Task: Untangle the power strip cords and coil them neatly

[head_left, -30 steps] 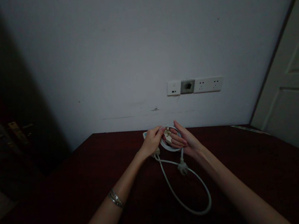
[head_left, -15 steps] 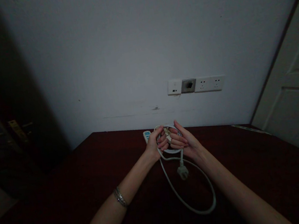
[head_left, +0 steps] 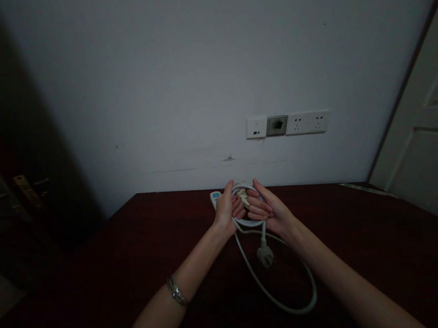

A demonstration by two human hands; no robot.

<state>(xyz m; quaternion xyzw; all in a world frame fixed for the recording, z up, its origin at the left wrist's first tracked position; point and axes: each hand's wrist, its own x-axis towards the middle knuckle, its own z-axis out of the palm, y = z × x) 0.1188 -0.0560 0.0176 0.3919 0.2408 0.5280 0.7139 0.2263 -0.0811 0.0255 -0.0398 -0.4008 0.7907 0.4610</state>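
Observation:
A white power cord (head_left: 279,296) is partly coiled between both my hands above a dark red table (head_left: 98,287). My left hand (head_left: 225,214) is closed round the coil's left side. My right hand (head_left: 269,212) curls its fingers through the coil from the right. The cord's plug (head_left: 265,256) hangs just below my hands, and a long loop of cord lies on the table toward me. A pale object sits inside the coil between my fingers; I cannot make out what it is.
A white remote with blue markings (head_left: 215,198) lies on the table just behind my left hand. Wall sockets (head_left: 288,124) are set in the white wall. A white door (head_left: 434,141) stands at right, a dark door with a handle (head_left: 25,192) at left.
Both hands have drawn closer together round the coil. The plug has swung slightly left and the remote has come into view behind my left hand.

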